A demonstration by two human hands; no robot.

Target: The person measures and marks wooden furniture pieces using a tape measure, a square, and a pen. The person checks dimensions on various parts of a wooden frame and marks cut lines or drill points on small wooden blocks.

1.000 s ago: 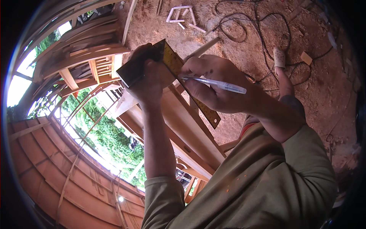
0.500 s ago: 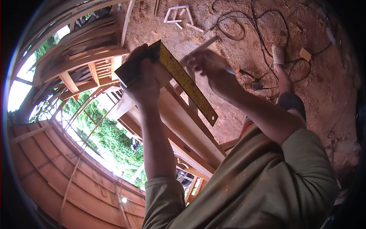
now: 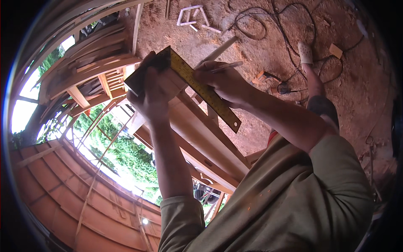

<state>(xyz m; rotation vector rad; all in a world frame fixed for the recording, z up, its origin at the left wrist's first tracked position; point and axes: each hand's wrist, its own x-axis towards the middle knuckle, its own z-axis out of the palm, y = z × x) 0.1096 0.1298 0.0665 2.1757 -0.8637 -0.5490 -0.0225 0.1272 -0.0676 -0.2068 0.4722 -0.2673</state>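
My left hand [image 3: 151,96] grips the dark stock of a try square [image 3: 161,59] against the end of a wooden board [image 3: 201,138], which runs down toward my body. The square's yellow ruled blade [image 3: 216,103] lies diagonally across the board's right edge, with its holed end sticking out past the wood. My right hand [image 3: 218,84] is closed on a clear pen [image 3: 231,65], its fingers at the blade's upper part; the pen's barrel points up and right, and its tip is hidden.
Wood strips [image 3: 195,12], looped black cables [image 3: 285,33], an orange tool [image 3: 262,77] and a small square offcut [image 3: 336,50] lie on the sawdust-covered floor. My foot [image 3: 305,54] is at the right. Curved timbers [image 3: 71,63] and framing stand at the left, with greenery beyond.
The square and my left hand have shifted slightly left. My right hand lifted away from the blade, then returned to it, with the pen now angled upward instead of down to the right.
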